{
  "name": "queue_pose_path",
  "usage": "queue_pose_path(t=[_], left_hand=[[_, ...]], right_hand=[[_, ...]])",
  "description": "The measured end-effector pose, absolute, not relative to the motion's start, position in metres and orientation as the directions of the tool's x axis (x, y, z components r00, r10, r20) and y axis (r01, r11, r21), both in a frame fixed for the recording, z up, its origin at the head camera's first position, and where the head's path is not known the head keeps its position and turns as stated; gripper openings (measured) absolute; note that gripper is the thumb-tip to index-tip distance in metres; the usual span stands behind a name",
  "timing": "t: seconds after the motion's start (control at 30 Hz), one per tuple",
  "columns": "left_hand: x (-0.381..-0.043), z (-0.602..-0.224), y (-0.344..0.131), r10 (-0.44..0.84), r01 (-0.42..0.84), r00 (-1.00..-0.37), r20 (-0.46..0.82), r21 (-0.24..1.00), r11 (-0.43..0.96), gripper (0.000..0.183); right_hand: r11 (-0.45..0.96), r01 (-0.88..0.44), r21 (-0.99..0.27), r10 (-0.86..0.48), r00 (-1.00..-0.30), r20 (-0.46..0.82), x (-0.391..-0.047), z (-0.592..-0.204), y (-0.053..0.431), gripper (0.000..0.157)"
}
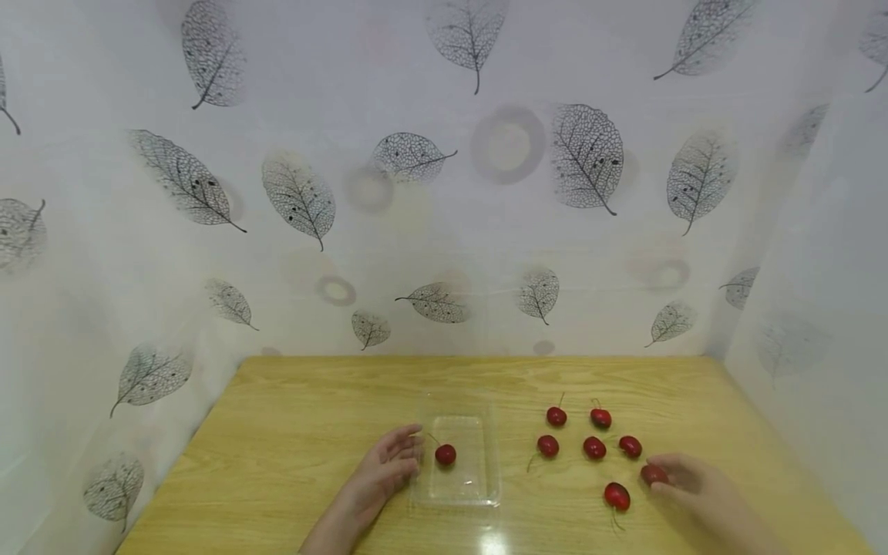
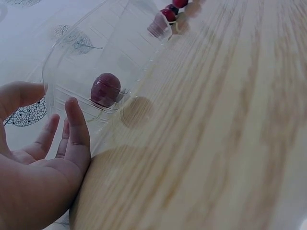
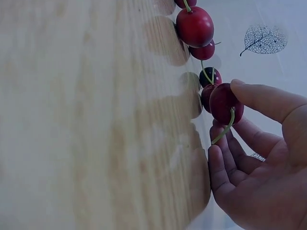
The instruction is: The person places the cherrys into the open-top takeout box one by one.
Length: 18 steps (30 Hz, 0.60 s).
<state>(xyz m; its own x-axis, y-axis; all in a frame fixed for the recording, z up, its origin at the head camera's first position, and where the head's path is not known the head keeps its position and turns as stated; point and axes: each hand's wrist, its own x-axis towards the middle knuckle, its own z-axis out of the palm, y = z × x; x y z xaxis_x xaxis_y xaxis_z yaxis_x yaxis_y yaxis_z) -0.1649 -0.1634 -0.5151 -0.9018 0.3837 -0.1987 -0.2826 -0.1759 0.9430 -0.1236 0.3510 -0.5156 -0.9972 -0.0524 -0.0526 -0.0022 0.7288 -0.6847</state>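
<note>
A clear plastic box (image 1: 463, 499) stands on the table with one red cherry (image 1: 445, 455) inside it. My left hand (image 1: 388, 466) is at the box's left side, thumb and fingers spread and the fingertips right at its wall. In the left wrist view the same cherry (image 2: 105, 90) shows through the clear plastic. Over on the right, my right hand (image 1: 701, 489) pinches another cherry (image 1: 654, 474) between thumb and fingers. Its green stem (image 3: 225, 128) hangs toward the fingers in the right wrist view. Nearest to that hand lies a dark red cherry (image 1: 617, 496).
Several more cherries lie between the box and my right hand, among them a cherry (image 1: 548, 445) closest to the box and a cherry (image 1: 600, 418) farther back. The wooden table (image 1: 291, 416) ends at a leaf-patterned curtain (image 1: 479, 231) behind and at both sides.
</note>
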Motion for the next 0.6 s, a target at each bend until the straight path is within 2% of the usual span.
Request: queue_pose_path(t=[0.37,0.6], left_hand=[[-0.165,-0.516,-0.164,0.385,-0.292,-0.899,-0.209,0.941,-0.172,0.069],[-0.164,-0.514,-0.164,0.385,-0.290,-0.899,-0.210,0.943,-0.162,0.068]], right_hand=[[0.757,0.051,-0.652,-0.035,-0.992,-0.119,-0.129,-0.492,0.341,0.042],[0.702,-0.021,-0.712,-0.081,-0.995,-0.050,-0.135,-0.483,0.328,0.037]])
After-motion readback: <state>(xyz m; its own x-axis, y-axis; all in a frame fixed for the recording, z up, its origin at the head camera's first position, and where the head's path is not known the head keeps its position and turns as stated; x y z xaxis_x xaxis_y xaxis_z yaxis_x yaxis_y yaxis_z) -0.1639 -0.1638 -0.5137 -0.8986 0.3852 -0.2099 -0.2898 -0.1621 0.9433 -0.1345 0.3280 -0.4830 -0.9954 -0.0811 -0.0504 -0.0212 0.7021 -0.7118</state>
